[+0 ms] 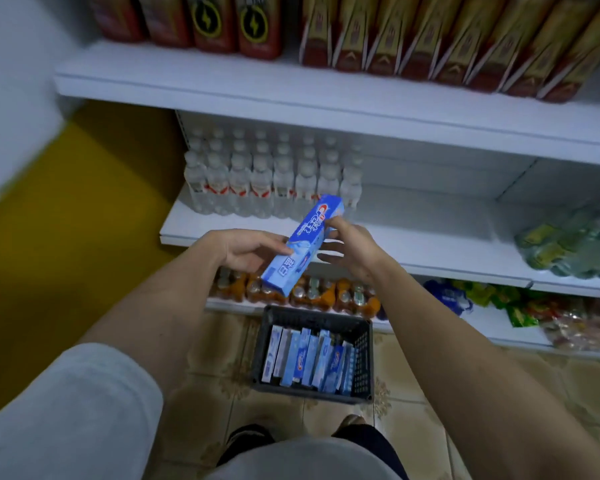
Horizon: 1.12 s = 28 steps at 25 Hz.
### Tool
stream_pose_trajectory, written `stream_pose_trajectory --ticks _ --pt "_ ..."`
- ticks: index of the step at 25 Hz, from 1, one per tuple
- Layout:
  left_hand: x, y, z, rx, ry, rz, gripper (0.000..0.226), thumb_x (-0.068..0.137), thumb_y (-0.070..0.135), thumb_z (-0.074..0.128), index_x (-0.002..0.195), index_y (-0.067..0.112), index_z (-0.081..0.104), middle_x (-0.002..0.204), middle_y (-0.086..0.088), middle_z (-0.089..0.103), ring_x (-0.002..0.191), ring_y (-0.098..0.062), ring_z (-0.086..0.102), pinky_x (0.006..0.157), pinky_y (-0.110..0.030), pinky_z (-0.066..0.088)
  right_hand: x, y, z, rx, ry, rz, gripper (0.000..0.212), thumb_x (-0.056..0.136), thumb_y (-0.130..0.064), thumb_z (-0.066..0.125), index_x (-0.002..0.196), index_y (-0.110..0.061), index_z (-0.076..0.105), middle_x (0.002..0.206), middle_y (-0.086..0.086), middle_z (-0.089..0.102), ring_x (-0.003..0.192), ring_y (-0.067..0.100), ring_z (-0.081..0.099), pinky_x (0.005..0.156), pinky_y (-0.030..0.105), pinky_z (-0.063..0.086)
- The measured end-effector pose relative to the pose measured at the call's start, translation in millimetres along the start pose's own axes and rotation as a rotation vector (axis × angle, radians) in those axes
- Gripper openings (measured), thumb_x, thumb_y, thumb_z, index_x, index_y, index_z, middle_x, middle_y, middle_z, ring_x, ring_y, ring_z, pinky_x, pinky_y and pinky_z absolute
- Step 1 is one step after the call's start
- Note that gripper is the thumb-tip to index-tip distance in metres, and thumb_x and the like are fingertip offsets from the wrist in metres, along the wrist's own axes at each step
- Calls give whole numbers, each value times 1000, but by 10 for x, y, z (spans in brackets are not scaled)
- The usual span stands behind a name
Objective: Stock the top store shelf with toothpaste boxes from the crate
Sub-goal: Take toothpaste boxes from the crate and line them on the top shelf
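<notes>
Head view: you hold one toothpaste box point(300, 244) tilted in the air above the crate point(362, 344), both hands on it. Your left hand point(253, 251) pinches its lower half; your right hand point(347, 247) pinches the upper edge with thumb and forefinger, other fingers spread loose, likely turning the box to face outward. More boxes stand on edge in the crate on the floor. The target shelf sits above the frame, unseen.
</notes>
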<state>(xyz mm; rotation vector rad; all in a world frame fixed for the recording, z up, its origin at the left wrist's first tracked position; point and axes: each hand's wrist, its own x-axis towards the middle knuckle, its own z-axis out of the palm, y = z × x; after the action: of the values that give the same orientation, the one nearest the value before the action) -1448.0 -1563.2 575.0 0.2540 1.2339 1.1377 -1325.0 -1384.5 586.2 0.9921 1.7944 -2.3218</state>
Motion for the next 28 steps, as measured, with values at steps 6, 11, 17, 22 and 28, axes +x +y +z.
stream_pose_trajectory --ticks 6,11,17,22,28 --pt "-353 694 90 -66 210 368 45 80 0 67 123 8 56 114 -12 70 99 -24 70 80 -38 59 -66 -772 288 -107 -259 -29 44 98 -51 45 121 -17 61 106 10 67 92 26 69 76 40 57" --pt "-586 1191 88 -116 378 610 29 86 5 65 114 10 58 109 -9 70 94 -18 70 78 -26 58 -89 -1273 331 17 -311 -186 26 95 -19 62 120 -14 59 119 16 64 92 32 69 69 35 58" --pt "-1274 2123 33 -332 579 965 21 91 12 64 109 16 56 99 -5 67 79 -15 71 66 -26 59 -252 -2262 234 -115 -181 -506 15 97 -14 58 107 -10 68 101 16 68 67 30 66 56 27 54" --pt "-2183 2866 270 244 685 840 40 74 14 69 113 22 65 100 -4 69 82 -10 72 61 -24 60 -543 -3155 214 -265 -218 -710 13 97 -16 58 99 -16 71 100 11 68 80 24 61 62 28 58" --pt "-2759 3541 630 327 844 1053 43 60 25 80 101 14 70 98 -9 72 86 -13 70 60 -20 58 -1027 -3862 372 -432 -174 -986 39 82 -5 75 115 -21 64 107 9 68 73 18 67 73 35 60"
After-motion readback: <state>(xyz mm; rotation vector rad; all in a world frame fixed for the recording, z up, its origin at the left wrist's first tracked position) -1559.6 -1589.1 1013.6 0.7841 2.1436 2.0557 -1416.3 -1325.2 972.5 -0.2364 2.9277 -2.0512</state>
